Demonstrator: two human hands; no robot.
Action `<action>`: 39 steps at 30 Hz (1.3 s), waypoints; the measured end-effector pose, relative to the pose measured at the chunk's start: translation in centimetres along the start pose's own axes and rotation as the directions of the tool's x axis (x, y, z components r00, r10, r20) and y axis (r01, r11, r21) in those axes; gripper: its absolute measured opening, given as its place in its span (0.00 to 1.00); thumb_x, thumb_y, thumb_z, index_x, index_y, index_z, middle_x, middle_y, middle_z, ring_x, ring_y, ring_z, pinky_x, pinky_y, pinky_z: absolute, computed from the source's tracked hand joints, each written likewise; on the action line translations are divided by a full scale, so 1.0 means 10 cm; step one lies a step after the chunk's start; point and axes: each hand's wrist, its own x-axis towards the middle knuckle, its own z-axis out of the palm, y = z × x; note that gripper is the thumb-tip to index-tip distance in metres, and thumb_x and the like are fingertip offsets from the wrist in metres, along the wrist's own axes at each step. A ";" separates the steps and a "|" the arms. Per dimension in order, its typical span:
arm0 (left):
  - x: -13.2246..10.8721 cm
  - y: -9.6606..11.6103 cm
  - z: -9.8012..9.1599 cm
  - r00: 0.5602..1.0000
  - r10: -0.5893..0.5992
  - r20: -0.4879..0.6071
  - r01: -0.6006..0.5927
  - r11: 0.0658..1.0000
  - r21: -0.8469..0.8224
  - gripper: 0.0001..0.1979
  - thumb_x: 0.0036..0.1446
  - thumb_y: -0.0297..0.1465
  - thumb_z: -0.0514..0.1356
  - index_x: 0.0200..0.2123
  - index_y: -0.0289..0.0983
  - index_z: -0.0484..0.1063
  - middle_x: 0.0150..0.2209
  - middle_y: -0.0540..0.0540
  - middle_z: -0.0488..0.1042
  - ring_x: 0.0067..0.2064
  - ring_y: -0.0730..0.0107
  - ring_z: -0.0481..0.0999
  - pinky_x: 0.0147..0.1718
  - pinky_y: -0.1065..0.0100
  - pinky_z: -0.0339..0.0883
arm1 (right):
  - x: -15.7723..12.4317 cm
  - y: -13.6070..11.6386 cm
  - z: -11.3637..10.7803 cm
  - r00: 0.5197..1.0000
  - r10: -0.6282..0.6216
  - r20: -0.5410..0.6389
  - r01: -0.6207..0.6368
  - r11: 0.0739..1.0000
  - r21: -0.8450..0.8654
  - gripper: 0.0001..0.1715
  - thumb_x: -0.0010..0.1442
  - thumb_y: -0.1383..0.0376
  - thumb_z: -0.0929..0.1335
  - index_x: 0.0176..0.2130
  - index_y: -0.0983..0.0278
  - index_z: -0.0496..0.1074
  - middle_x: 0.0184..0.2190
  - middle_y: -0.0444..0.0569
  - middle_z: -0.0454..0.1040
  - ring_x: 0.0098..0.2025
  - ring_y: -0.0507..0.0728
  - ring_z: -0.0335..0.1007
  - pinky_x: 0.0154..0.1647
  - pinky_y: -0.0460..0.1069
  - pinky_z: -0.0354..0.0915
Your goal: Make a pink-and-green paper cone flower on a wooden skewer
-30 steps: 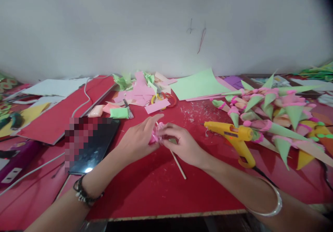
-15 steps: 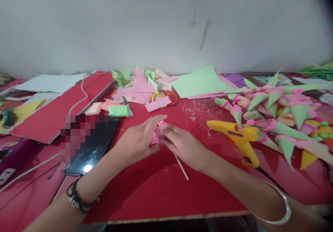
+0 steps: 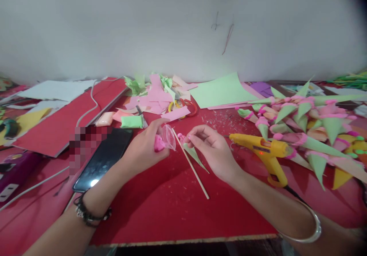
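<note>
My left hand is closed around a small clear plastic bag with bright pink clay in it, held a little above the table. My right hand has thumb and forefinger pinched together on a tiny bit of pink clay. Just under and beside those fingertips a light green paper cone lies with pink clay at its wide end, partly hidden by the fingers. A thin wooden stick rests on the table between my hands.
A yellow glue gun with a red light lies to the right, before a heap of paper cones. The phone is at left. Clay packets, paper scraps, scissors and green sheets lie behind on the red table.
My hands, close together before, have moved apart. The left has drawn away left with the bag, the right slightly right with a pinch of clay. The stick and green cone now show more fully.
</note>
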 end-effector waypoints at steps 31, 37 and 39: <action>-0.09 0.18 0.25 1.000 -0.021 -0.021 0.024 0.987 0.160 0.14 0.55 0.35 0.51 0.43 0.34 0.61 0.35 0.44 0.72 0.37 0.63 0.71 0.38 0.61 0.60 | 0.12 0.12 -0.15 0.995 0.063 -0.073 -0.069 0.995 -0.077 0.09 0.48 0.63 0.69 0.24 0.64 0.65 0.17 0.38 0.66 0.21 0.46 0.63 0.25 0.42 0.61; -0.12 0.32 0.26 0.976 -0.022 0.217 -0.012 0.988 0.156 0.19 0.58 0.42 0.46 0.25 0.36 0.66 0.23 0.48 0.72 0.26 0.67 0.71 0.27 0.67 0.58 | 0.12 0.21 -0.11 0.982 0.176 -0.069 -0.180 0.982 -0.054 0.06 0.47 0.65 0.68 0.29 0.64 0.71 0.28 0.44 0.72 0.30 0.50 0.68 0.33 0.45 0.64; -0.14 0.34 0.29 0.970 -0.037 0.239 0.002 0.989 0.146 0.19 0.57 0.44 0.46 0.28 0.37 0.67 0.26 0.47 0.73 0.27 0.66 0.72 0.25 0.68 0.58 | 0.09 0.23 -0.08 0.979 0.200 -0.038 -0.200 0.980 0.008 0.06 0.48 0.64 0.68 0.30 0.64 0.71 0.28 0.44 0.73 0.30 0.50 0.68 0.33 0.46 0.64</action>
